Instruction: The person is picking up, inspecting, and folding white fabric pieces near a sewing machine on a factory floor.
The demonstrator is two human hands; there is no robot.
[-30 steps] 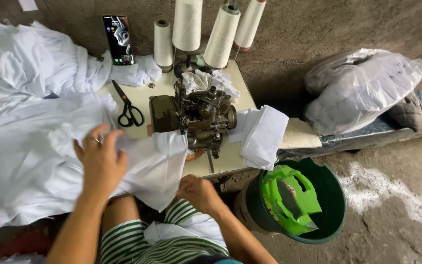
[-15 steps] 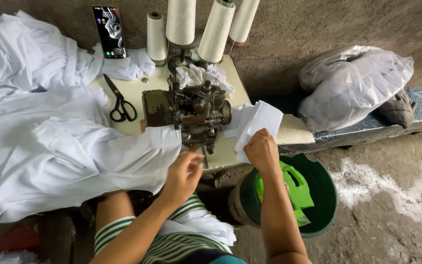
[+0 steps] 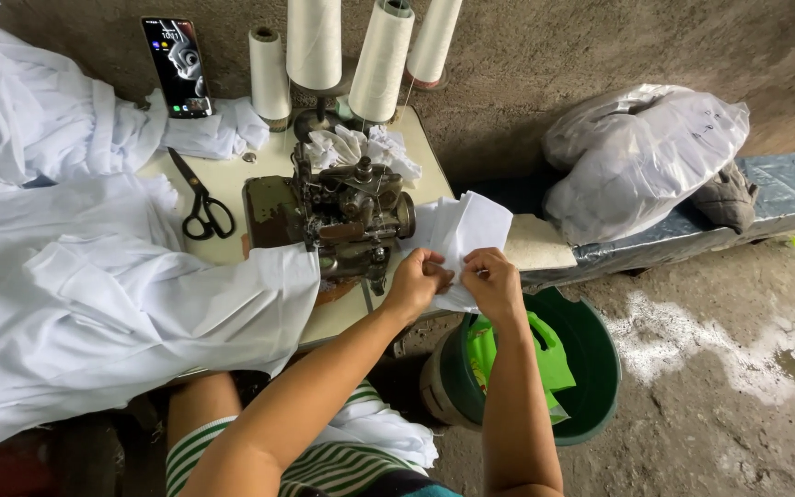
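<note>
Both my hands meet at a small stack of white fabric pieces (image 3: 467, 230) lying at the right end of the sewing table (image 3: 259, 175). My left hand (image 3: 418, 280) pinches the stack's near edge, and my right hand (image 3: 492, 284) grips it just beside, fingers closed on the cloth. A dark, worn overlock sewing machine (image 3: 342, 212) stands just left of the hands. A large white garment (image 3: 121, 294) is spread over the table's left side and hangs toward my lap.
Black scissors (image 3: 201, 204) lie left of the machine; a phone (image 3: 177, 66) leans on the wall. Several thread cones (image 3: 379, 60) stand behind. A green bucket (image 3: 591, 368) with a green bag sits below the hands. A stuffed plastic bag (image 3: 646, 156) rests on a bench at right.
My left hand left the large white garment and moved right to the small stack. My right hand came up from my lap to the stack, and now both grip it.
</note>
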